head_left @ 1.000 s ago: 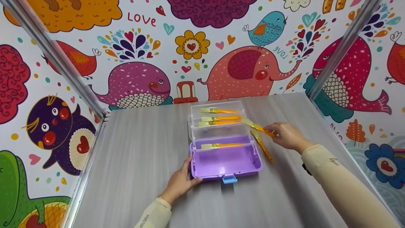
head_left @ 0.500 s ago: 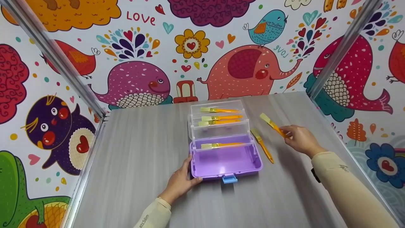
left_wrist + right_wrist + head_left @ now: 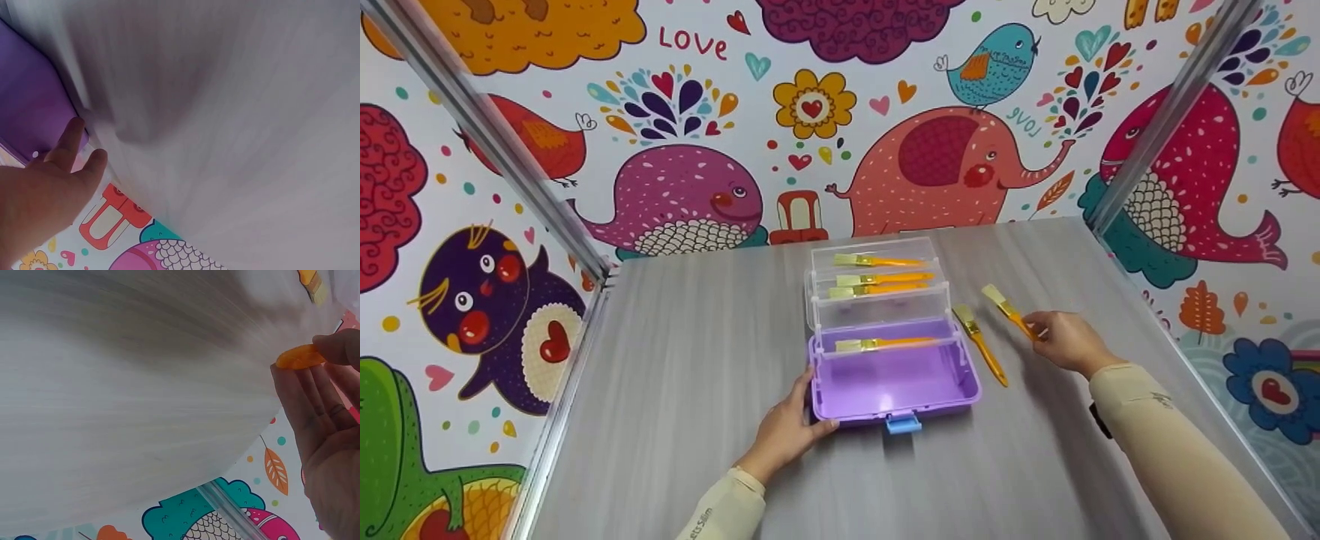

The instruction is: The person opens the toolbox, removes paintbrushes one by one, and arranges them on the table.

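Note:
My right hand [image 3: 1069, 341] pinches the orange handle end of a flat paintbrush [image 3: 1001, 306] with pale bristles and a gold ferrule. In the right wrist view, thumb and fingers hold that handle [image 3: 301, 357] close over the table. A second paintbrush [image 3: 981, 346] lies between it and the box, touching or close to the box's right side. My left hand [image 3: 786, 431] rests against the left front corner of the purple box [image 3: 896, 386], fingers extended along its side wall, thumb at the front. The left wrist view shows fingertips on the purple wall [image 3: 34, 90].
Clear tiers [image 3: 885, 309] stand raised at the back of the open box, with several similar paintbrushes [image 3: 885, 279] lying in them. A blue latch [image 3: 903, 424] hangs at the front. The grey table [image 3: 690, 360] meets patterned walls and metal corner posts [image 3: 1170, 112].
The right hand has carried its paintbrush rightward, away from the box's tiers, then slightly down toward the table. The left hand and the box have stayed put.

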`<state>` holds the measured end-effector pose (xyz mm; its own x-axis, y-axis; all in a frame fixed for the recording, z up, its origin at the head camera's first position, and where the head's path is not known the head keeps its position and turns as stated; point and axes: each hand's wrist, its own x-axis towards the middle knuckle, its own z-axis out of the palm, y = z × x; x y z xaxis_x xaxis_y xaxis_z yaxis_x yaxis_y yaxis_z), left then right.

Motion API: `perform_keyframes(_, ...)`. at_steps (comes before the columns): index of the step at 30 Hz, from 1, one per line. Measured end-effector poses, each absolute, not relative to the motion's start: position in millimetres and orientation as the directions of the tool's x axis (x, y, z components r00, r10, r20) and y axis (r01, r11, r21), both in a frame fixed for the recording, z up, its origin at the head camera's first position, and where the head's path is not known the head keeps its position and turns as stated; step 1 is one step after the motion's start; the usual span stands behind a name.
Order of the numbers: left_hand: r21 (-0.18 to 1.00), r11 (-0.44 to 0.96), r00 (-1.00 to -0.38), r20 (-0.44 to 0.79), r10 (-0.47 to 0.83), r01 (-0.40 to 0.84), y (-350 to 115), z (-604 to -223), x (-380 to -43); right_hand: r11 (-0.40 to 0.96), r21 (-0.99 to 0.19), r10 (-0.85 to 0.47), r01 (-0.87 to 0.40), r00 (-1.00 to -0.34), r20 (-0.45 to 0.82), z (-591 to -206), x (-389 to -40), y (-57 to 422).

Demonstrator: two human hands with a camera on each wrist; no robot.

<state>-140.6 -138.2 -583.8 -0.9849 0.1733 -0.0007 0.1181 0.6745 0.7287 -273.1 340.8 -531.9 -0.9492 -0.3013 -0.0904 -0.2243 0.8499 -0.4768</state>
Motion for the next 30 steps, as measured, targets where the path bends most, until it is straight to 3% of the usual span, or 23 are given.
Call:
perform_keyframes(18,0.729,0.673,-0.984,0.002,0.178,0.123,-139,-585,-141,0.845,-0.495,-0.298,-0.204,-0.947,-0.118,-546,-269,327)
perform_keyframes(30,0.724,0.681,-0.985,-0.013,0.171,0.108,-138,-585,-141,0.879,-0.46,-0.227,-0.121,-0.957,-0.182,-552,-270,312)
